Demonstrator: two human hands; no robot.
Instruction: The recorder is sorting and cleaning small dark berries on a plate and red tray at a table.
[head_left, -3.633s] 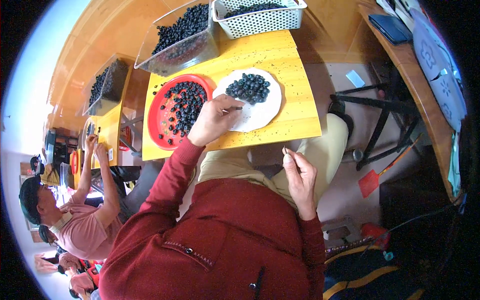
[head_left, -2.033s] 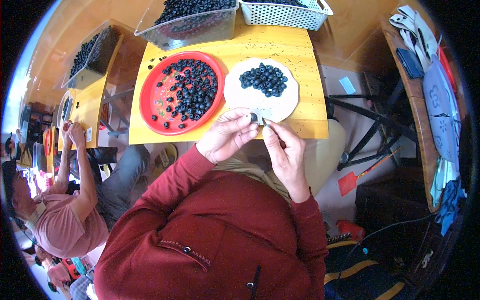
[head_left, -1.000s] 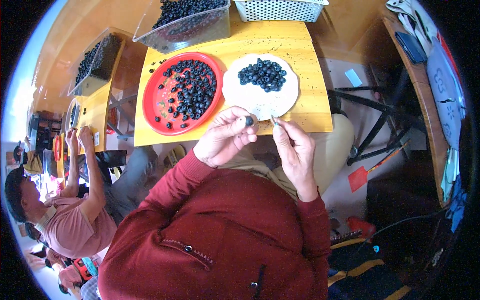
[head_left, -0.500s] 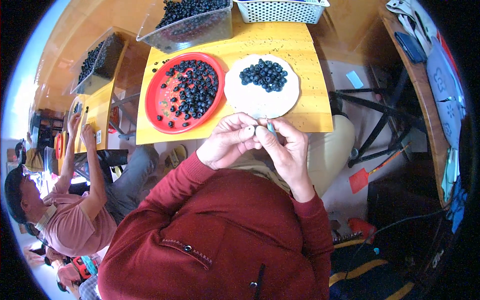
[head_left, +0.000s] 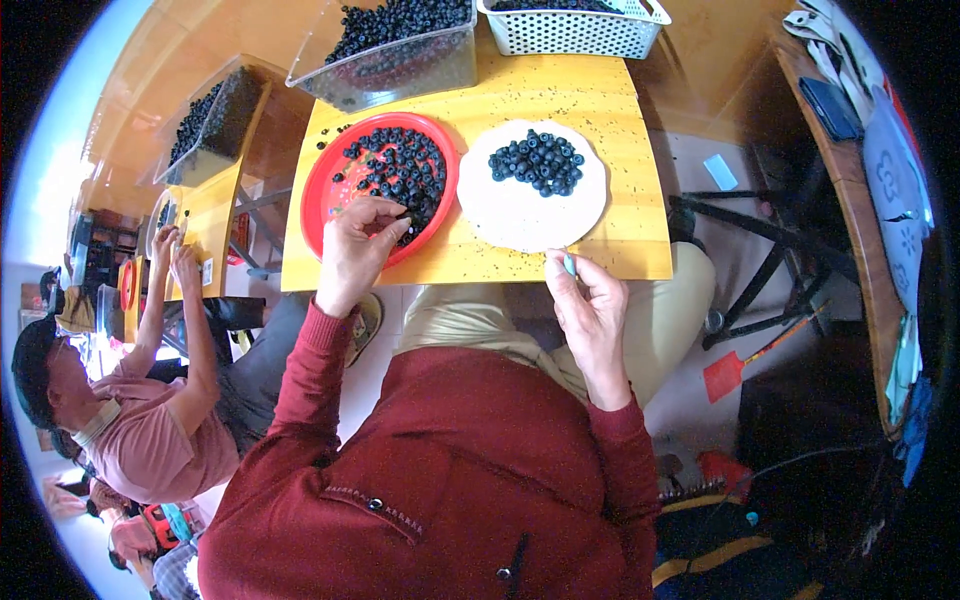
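Note:
On the red plate (head_left: 311, 215) lie many dark berries (head_left: 420, 170) that look like blueberries. My left hand (head_left: 362, 243) reaches over its near right rim, thumb and fingertips drawn together in a pinch among the berries; what lies between them is too small to make out. A white plate (head_left: 500, 222) stands to the right, with a cluster of the same berries (head_left: 540, 163) toward its far side. Just off its near edge, my right hand (head_left: 590, 300) is closed around a small teal tool (head_left: 570, 264), mostly hidden by the fingers.
At the table's far edge stand a clear bin (head_left: 400, 85) of berries and a white perforated basket (head_left: 575, 38) with dark contents. Small dark specks litter the yellow tabletop (head_left: 610, 150). At the left, another person (head_left: 150, 430) works at a second table; a wooden shelf edge (head_left: 850, 240) runs along the right.
My hands were together in front of the white plate and have parted. The left moved left and forward into the red plate; the right stays near the table edge with the teal tool.

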